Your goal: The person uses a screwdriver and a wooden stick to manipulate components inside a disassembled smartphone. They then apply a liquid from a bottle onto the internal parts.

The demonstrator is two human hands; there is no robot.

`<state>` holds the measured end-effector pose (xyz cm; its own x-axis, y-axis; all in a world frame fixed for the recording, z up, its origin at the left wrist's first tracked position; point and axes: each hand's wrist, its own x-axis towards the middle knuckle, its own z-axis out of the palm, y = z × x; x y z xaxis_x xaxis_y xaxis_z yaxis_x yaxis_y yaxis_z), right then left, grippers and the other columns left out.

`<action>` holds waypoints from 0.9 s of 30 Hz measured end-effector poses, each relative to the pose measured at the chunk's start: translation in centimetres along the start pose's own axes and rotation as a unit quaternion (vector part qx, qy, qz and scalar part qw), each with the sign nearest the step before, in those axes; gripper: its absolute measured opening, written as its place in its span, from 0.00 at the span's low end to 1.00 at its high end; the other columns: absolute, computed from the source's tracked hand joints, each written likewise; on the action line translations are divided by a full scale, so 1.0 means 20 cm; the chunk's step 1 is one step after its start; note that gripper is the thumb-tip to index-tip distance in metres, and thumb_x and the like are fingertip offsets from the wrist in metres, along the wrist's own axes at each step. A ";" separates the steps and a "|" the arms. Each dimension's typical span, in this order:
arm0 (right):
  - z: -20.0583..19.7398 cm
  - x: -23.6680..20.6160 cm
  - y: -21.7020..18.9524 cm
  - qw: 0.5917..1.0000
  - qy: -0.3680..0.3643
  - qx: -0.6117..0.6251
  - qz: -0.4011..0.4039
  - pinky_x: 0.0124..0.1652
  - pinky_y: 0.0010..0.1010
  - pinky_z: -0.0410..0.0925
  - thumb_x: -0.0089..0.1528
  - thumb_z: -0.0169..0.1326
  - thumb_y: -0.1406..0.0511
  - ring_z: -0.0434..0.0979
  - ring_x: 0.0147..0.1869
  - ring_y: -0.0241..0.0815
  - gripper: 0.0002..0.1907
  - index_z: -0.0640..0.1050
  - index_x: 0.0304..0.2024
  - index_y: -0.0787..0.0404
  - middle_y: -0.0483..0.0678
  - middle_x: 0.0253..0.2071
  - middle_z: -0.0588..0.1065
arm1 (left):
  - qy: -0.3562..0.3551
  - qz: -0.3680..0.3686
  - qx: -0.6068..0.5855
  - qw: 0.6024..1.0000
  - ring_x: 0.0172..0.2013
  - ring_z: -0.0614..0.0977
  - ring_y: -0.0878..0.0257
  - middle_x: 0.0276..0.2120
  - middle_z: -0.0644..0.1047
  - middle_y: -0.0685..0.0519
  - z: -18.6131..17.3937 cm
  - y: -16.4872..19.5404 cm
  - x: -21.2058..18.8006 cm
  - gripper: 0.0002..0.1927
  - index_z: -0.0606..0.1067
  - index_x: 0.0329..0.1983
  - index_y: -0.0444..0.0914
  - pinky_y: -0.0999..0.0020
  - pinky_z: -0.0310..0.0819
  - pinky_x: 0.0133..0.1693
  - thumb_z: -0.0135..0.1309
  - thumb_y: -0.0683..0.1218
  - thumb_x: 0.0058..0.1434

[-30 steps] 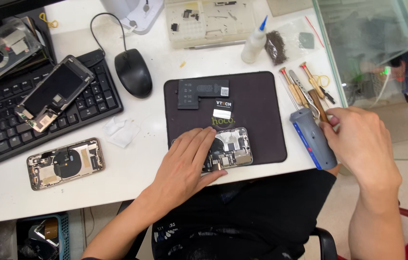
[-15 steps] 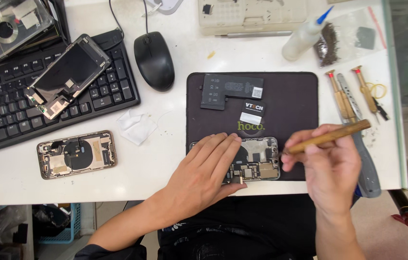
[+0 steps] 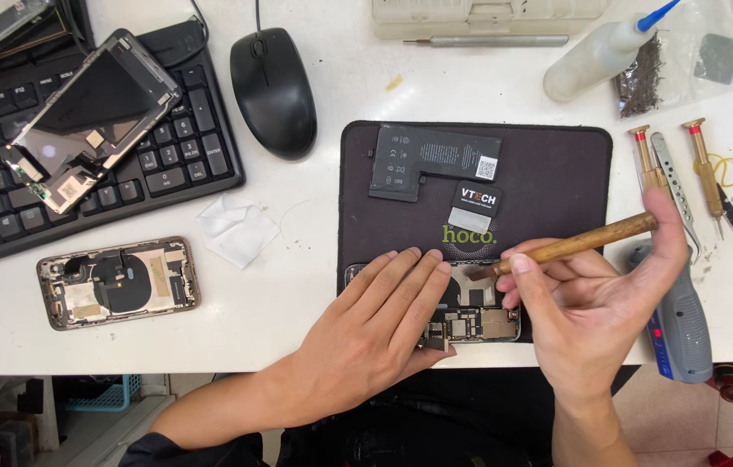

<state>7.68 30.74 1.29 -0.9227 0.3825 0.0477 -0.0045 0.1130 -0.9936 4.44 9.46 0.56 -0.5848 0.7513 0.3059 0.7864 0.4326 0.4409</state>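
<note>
Left hand (image 3: 375,333): lies flat, fingers spread, pinning the opened phone chassis (image 3: 470,320) on the dark mat (image 3: 556,173).
Right hand (image 3: 587,303): pinches a wooden-handled brush (image 3: 574,246), bristles at the chassis.
Progress: battery (image 3: 431,163) already out, lying far on the mat; chassis unassembled.

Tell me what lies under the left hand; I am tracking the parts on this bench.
The left hand lies flat on an opened phone on the dark mat. Right of the fingers, circuit boards show, and the brush in the right hand touches them. The phone's left part is covered.
</note>
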 end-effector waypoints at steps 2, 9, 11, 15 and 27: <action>0.00 0.00 0.03 1.000 -0.016 -0.019 -0.005 0.33 0.22 0.75 0.69 0.56 0.79 0.81 0.33 0.39 0.40 0.45 0.71 0.58 0.61 0.39 0.78 | -0.003 0.001 0.001 1.000 0.63 0.73 0.43 0.62 0.72 0.35 0.01 -0.01 0.00 0.41 0.65 0.66 0.23 0.49 0.65 0.66 0.62 0.57 0.62; 0.00 -0.01 0.09 0.999 -0.013 -0.043 0.002 0.30 0.21 0.73 0.70 0.57 0.79 0.80 0.32 0.38 0.40 0.45 0.71 0.59 0.61 0.39 0.78 | -0.011 0.003 -0.002 1.000 0.63 0.73 0.42 0.62 0.72 0.35 0.01 -0.04 -0.01 0.42 0.65 0.66 0.23 0.49 0.65 0.66 0.62 0.57 0.60; 0.02 -0.01 0.09 0.999 -0.015 -0.052 0.001 0.30 0.21 0.73 0.71 0.57 0.79 0.80 0.32 0.38 0.40 0.45 0.71 0.59 0.61 0.39 0.78 | -0.011 0.004 -0.002 1.000 0.63 0.73 0.42 0.62 0.71 0.35 0.01 -0.05 -0.02 0.42 0.65 0.67 0.23 0.49 0.65 0.66 0.62 0.57 0.60; 0.03 -0.02 0.10 0.997 -0.018 -0.069 -0.004 0.30 0.20 0.73 0.70 0.56 0.80 0.80 0.32 0.38 0.41 0.44 0.72 0.59 0.61 0.39 0.78 | -0.004 0.002 -0.005 1.000 0.64 0.72 0.43 0.63 0.71 0.35 0.01 -0.06 -0.03 0.42 0.64 0.67 0.23 0.49 0.65 0.66 0.62 0.57 0.62; 0.06 -0.04 0.09 0.992 -0.031 -0.121 -0.035 0.31 0.19 0.73 0.71 0.56 0.79 0.80 0.31 0.37 0.41 0.43 0.72 0.58 0.61 0.38 0.79 | -0.006 0.003 -0.008 1.000 0.64 0.72 0.43 0.63 0.71 0.35 0.02 -0.07 -0.05 0.42 0.65 0.67 0.24 0.49 0.64 0.66 0.61 0.58 0.62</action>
<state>7.99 29.56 -0.60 -0.9455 0.3094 0.1016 0.0164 0.3569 -0.9340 3.98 8.26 -0.67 -0.5772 0.7598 0.2994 0.7871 0.4198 0.4519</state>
